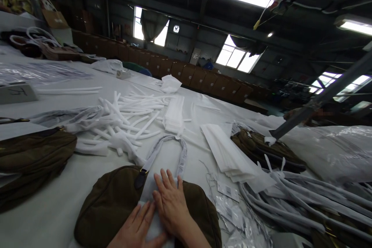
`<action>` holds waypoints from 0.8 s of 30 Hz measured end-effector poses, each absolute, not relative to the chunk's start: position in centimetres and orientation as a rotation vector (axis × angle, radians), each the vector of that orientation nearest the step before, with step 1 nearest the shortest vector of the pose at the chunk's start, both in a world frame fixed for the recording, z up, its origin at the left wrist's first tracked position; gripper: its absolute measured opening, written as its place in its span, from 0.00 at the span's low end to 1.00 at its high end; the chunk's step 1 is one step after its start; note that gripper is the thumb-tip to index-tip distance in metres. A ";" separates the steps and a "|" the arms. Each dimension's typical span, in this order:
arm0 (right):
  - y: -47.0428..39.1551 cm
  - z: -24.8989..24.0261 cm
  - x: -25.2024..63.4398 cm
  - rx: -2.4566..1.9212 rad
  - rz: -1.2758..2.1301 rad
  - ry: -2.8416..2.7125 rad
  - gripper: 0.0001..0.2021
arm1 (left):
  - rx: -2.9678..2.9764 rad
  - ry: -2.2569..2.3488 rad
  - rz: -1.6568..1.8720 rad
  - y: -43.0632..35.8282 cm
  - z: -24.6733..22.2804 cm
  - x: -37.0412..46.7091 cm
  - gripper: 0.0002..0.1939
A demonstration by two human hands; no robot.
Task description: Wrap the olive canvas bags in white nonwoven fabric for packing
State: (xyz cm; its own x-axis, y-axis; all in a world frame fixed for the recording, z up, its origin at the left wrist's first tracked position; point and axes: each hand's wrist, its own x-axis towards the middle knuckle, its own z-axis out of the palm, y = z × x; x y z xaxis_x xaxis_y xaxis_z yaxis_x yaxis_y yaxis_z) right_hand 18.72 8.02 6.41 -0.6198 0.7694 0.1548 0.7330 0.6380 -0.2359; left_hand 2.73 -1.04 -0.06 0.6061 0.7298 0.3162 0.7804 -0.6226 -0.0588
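Note:
An olive-green handbag [110, 197] lies flat on the table right in front of me. Its strap [183, 159], wrapped in pale film, loops away from me. A strip of thin white sheet [149, 184] runs across the middle of the bag. My right hand [171, 201] presses flat on this strip, fingers stretched out near the top of the bag. Lower down, my left hand [136, 226] also rests on the strip with its fingers extended, close beside the right hand. A dark leather tab with a gold-coloured ring [141, 176] shows at the strap's left end.
White foam rods [136, 112] lie heaped beyond the bag, beside a stack of white foam sheets [173, 114]. More white sheets [226, 155] and small clear packets [229, 209] are on the right. Other olive bags [37, 151] lie left and right; cartons [186, 73] line the back.

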 end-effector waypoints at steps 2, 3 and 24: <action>9.4 5.3 17.6 -1.293 0.303 -2.643 0.22 | -2.747 -1.328 -0.328 -0.9 0.6 2.8 0.43; 9.9 4.7 17.3 -1.317 0.326 -2.640 0.22 | -2.808 -1.379 -0.271 -0.8 1.1 2.8 0.44; 0.8 3.7 21.0 -1.266 0.136 -2.564 0.21 | -3.038 -1.474 -0.230 -1.1 2.9 2.8 0.38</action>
